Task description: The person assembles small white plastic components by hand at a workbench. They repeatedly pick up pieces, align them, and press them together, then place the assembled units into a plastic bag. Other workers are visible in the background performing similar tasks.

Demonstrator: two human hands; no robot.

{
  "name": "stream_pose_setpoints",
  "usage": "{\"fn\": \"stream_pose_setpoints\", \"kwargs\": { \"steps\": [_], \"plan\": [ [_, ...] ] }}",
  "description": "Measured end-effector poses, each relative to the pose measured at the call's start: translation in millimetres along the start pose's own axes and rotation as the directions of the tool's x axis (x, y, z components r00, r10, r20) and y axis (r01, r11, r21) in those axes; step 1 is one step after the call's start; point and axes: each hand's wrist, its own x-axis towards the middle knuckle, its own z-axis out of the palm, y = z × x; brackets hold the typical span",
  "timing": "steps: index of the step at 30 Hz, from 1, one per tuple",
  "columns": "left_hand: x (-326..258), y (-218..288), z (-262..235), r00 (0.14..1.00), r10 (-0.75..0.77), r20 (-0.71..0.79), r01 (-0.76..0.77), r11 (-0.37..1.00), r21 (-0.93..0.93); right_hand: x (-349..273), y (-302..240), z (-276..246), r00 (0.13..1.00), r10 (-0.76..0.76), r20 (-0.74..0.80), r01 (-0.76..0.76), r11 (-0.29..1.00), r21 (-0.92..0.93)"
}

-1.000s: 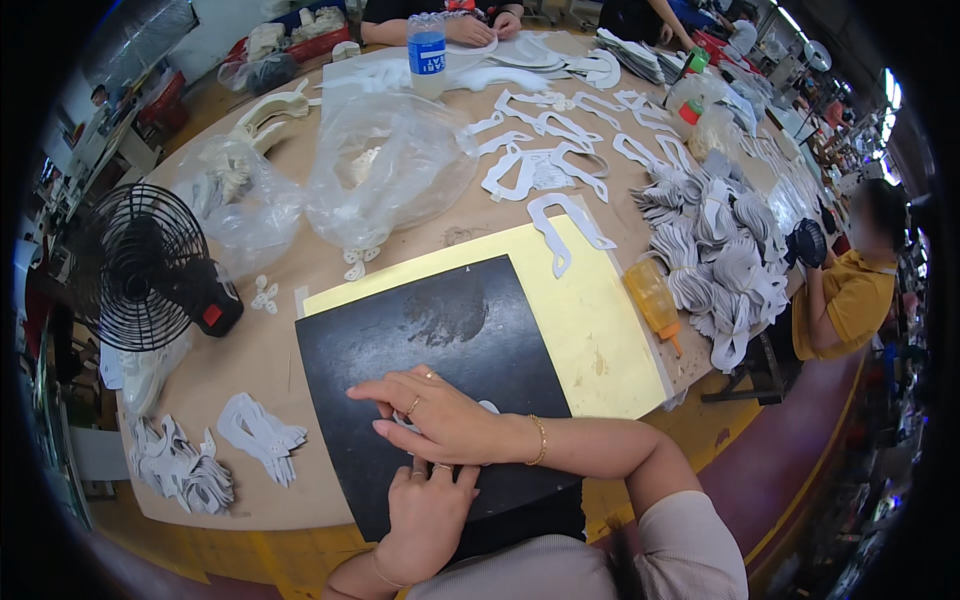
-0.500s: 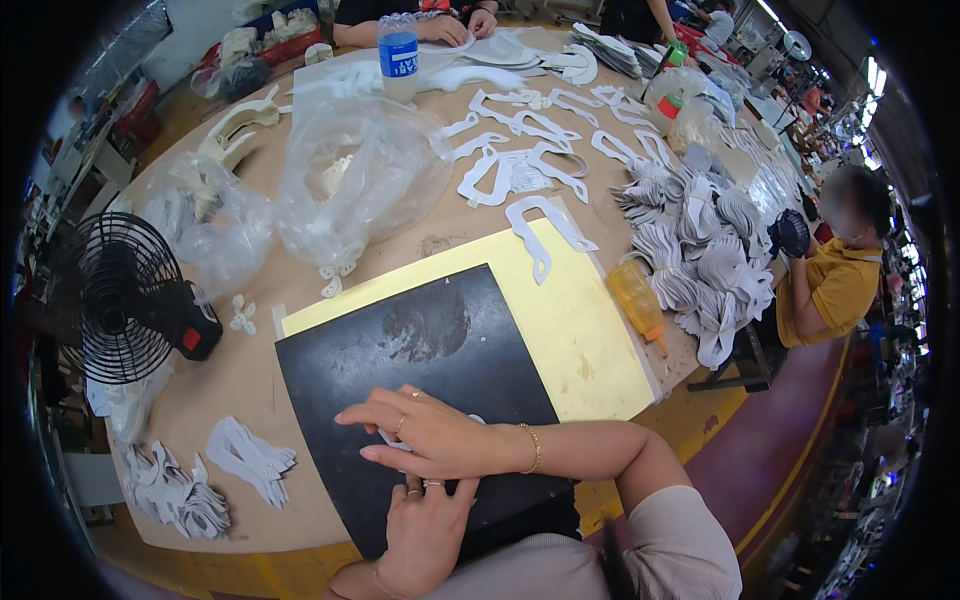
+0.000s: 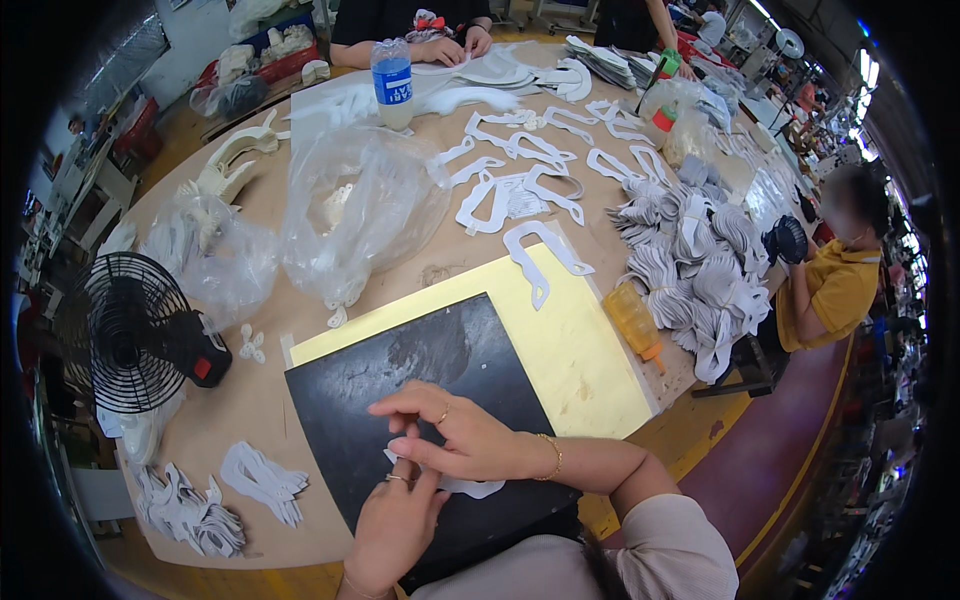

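Note:
A white cut-out piece lies on the black mat, mostly covered by my hands; only parts of its edge show. My right hand is over it, coming from the right, with index finger and thumb stretched apart and pointing left. The thumb crosses the fingertips of my left hand, which reaches up from below. Its fingers are extended over the piece, with their tips partly hidden under the right hand. Beneath the mat is a yellow sheet, with another curved white cut-out across its far edge.
A black fan stands at left, near stacked white pieces. Clear plastic bags and a blue-labelled bottle are farther back. A yellow squeeze bottle and grey-white bundles sit at right. Co-workers are around the table.
My right hand has shifted slightly right and down. My left hand has moved left, and more of the white piece shows beneath the right hand. The view has tilted a little.

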Motion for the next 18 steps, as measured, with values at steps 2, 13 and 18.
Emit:
{"fn": "stream_pose_setpoints", "kwargs": {
  "steps": [2, 13, 18],
  "plan": [
    [4.5, -6.6, -3.3, 0.999, -0.031, 0.014, 0.032, 0.996, -0.084, 0.7, -5.3, -8.1, 0.999, -0.016, -0.049, 0.016, 1.000, -0.005],
    [145.5, -30.7, -29.0, 0.967, 0.055, -0.248, -0.164, 0.881, -0.443, 9.6, -31.3, -90.6, 0.992, -0.022, 0.126, 0.073, 0.905, -0.420],
    [246.4, -42.8, 13.4, 0.888, 0.203, -0.412, -0.388, 0.813, -0.434, 65.3, -10.3, -149.1, 0.983, 0.018, 0.182, 0.107, 0.749, -0.653]
  ]
}}
